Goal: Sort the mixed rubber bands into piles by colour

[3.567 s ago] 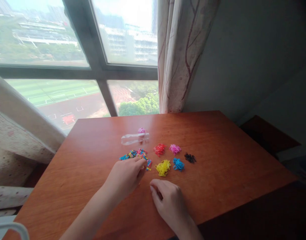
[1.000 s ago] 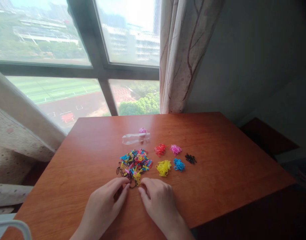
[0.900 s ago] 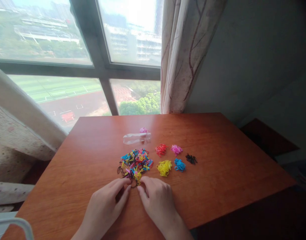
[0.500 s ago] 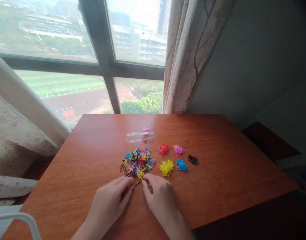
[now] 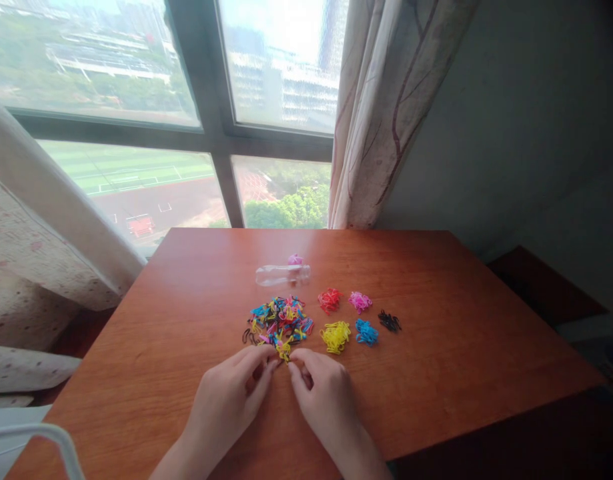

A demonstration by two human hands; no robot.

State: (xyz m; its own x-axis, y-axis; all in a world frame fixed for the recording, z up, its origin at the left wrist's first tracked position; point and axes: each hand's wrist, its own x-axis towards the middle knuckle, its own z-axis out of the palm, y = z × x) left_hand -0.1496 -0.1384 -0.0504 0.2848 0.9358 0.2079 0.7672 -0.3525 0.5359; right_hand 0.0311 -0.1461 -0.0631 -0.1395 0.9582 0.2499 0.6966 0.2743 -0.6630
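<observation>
Left hand (image 5: 233,390) and right hand (image 5: 327,388): fingertips curled close at near edge of mixed pile of coloured bands (image 5: 280,321) on desk (image 5: 436,393); cannot tell whether they pinch any | Outstanding, by judgement: this sizeable pile | Apparently sorted, 5: yellow pile (image 5: 336,337), blue pile (image 5: 367,332), black pile (image 5: 389,321), pink pile (image 5: 360,302), red pile (image 5: 329,301) | Beyond: clear plastic item (image 5: 279,274)

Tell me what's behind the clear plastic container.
Behind the right end of the clear plastic container shows a small pink object; its lower part is obscured, so its full shape is unclear.
</observation>
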